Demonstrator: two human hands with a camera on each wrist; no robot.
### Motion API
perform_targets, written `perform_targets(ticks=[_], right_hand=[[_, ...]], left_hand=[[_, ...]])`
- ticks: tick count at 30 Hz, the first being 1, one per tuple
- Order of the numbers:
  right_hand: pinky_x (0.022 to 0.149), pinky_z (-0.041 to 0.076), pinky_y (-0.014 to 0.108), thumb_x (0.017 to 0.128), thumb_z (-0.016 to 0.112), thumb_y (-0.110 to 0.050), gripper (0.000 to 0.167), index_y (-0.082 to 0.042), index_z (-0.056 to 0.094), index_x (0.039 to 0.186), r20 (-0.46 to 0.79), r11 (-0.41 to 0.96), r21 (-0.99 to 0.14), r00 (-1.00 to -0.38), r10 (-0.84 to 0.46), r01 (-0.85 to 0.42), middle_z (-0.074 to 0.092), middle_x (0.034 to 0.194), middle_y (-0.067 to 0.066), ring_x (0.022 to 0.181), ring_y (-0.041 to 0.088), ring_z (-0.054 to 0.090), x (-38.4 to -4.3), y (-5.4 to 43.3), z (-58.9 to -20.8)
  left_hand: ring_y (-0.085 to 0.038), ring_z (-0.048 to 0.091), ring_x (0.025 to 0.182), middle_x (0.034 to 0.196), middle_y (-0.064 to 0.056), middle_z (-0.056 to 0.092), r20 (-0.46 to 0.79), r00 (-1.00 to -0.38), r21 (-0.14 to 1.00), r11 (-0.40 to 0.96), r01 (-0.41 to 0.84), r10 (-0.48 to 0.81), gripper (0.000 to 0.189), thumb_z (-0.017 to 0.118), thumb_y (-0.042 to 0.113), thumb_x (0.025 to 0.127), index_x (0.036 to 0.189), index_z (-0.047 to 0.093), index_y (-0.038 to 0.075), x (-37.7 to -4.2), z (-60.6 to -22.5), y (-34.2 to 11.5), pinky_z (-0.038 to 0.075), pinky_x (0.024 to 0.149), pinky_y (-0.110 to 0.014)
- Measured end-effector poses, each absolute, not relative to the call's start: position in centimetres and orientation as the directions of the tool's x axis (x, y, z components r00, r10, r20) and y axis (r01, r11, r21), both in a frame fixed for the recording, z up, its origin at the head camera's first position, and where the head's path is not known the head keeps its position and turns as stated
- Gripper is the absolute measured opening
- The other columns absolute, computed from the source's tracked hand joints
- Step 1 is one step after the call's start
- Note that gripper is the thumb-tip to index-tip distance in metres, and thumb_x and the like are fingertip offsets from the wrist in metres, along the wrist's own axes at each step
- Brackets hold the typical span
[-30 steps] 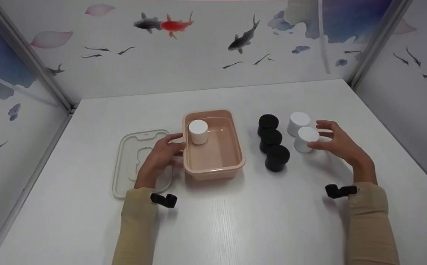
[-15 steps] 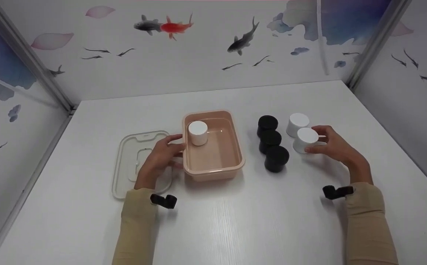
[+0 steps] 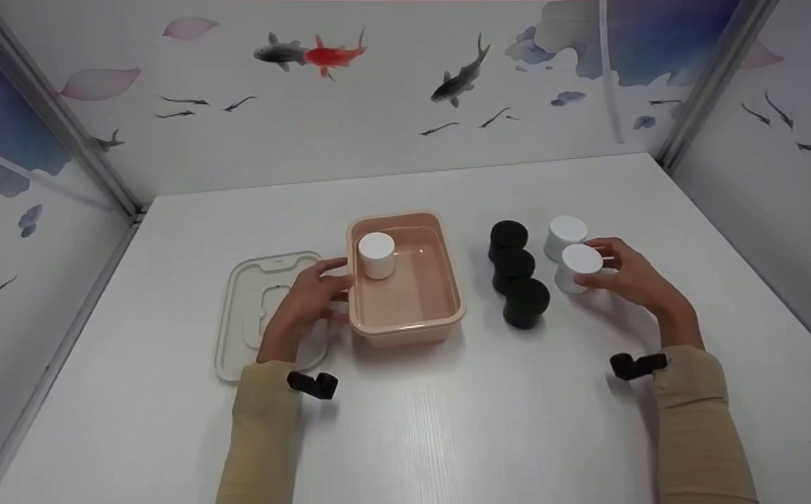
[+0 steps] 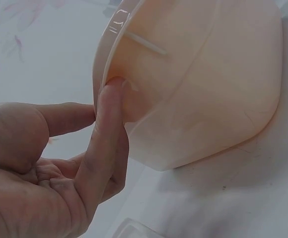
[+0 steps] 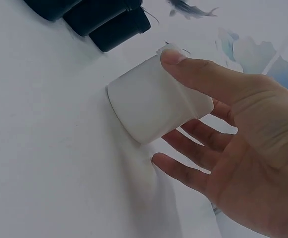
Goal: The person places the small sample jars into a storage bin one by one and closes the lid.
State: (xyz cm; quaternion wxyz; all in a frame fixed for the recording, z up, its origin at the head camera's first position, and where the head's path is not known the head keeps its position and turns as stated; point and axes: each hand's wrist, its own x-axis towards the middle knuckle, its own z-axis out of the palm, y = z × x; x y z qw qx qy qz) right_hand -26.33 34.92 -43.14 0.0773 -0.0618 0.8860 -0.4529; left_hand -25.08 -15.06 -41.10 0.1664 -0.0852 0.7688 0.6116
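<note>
- Peach bin (image 3: 419, 297): one white jar (image 3: 377, 255) stands inside, back left.
- Pale lid (image 3: 235, 308): flat, left of bin.
- Left hand (image 3: 304, 297): at bin's left side, pinching rim, same as a second ago; left wrist view catches a fingertip under the lip, hidden from head view.
- Right hand (image 3: 632, 278): well right of bin, now gripping nearer white jar (image 3: 574, 271); fingers were spread wider earlier. Right wrist view: little finger off it.
- Black jars (image 3: 515, 271): three, right of bin.
- Farther white jar (image 3: 565, 238): right of bin too.

White table (image 3: 503, 420), fish-painted white wall (image 3: 377, 126), grey metal corner posts (image 3: 716, 87)
</note>
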Motion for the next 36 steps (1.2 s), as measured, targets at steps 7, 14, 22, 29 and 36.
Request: perform_targets(ticks=[7, 14, 22, 29, 36], right_hand=[[0.107, 0.036, 0.049, 0.089, 0.077, -0.034, 0.074, -0.006, 0.039, 0.146, -0.088, 0.621, -0.782, -0.979, -0.183, -0.045, 0.043, 0.146, 0.016, 0.137, 0.039, 0.043, -26.1, 34.6, -42.2], [0.104, 0.04, 0.049, 0.09, 0.074, -0.041, 0.076, -0.005, 0.037, 0.146, -0.081, 0.643, -0.765, -0.982, -0.172, -0.05, 0.042, 0.147, 0.017, 0.139, 0.038, 0.041, -25.5, 33.8, -40.4], [0.094, 0.04, 0.035, 0.093, 0.07, -0.043, 0.072, -0.006, 0.039, 0.146, -0.009, 0.645, -0.759, -0.989, -0.146, -0.088, 0.046, 0.141, 0.011, 0.126, 0.024, 0.049, -24.9, 32.5, -38.3], [0.096, 0.041, 0.037, 0.092, 0.072, -0.042, 0.075, -0.008, 0.037, 0.148, 0.007, 0.61, -0.789, -0.994, -0.108, -0.072, 0.046, 0.147, 0.012, 0.132, 0.027, 0.049, -24.4, 31.0, -36.8], [0.094, 0.043, 0.024, 0.093, 0.071, -0.04, 0.072, -0.011, 0.038, 0.149, 0.046, 0.56, -0.824, -0.995, -0.084, -0.085, 0.048, 0.148, 0.008, 0.136, 0.024, 0.048, -24.0, 29.5, -35.8]], left_hand=[[-0.023, 0.069, 0.108, 0.129, -0.014, 0.066, -0.364, -0.928, 0.911, 0.238, -0.338, 0.076, 0.054, 0.06, 0.031, 0.101, 0.151, 0.042, 0.02, -25.1, -41.2, -15.0, 0.062, 0.073, -0.033], [-0.023, 0.069, 0.108, 0.126, -0.012, 0.068, -0.371, -0.927, 0.904, 0.252, -0.344, 0.064, 0.055, 0.06, 0.032, 0.1, 0.151, 0.042, 0.021, -25.3, -41.2, -14.9, 0.062, 0.073, -0.033], [-0.027, 0.067, 0.114, 0.132, -0.016, 0.065, -0.348, -0.933, 0.918, 0.235, -0.32, 0.09, 0.052, 0.057, 0.028, 0.102, 0.151, 0.041, 0.019, -25.1, -41.2, -15.0, 0.062, 0.072, -0.031], [-0.025, 0.068, 0.112, 0.132, -0.015, 0.065, -0.367, -0.927, 0.91, 0.238, -0.34, 0.08, 0.053, 0.058, 0.029, 0.102, 0.151, 0.041, 0.019, -25.1, -41.2, -15.1, 0.062, 0.072, -0.032], [-0.024, 0.068, 0.112, 0.129, -0.013, 0.067, -0.368, -0.927, 0.902, 0.274, -0.335, 0.079, 0.054, 0.058, 0.032, 0.102, 0.152, 0.041, 0.021, -25.1, -41.2, -15.1, 0.061, 0.074, -0.032]])
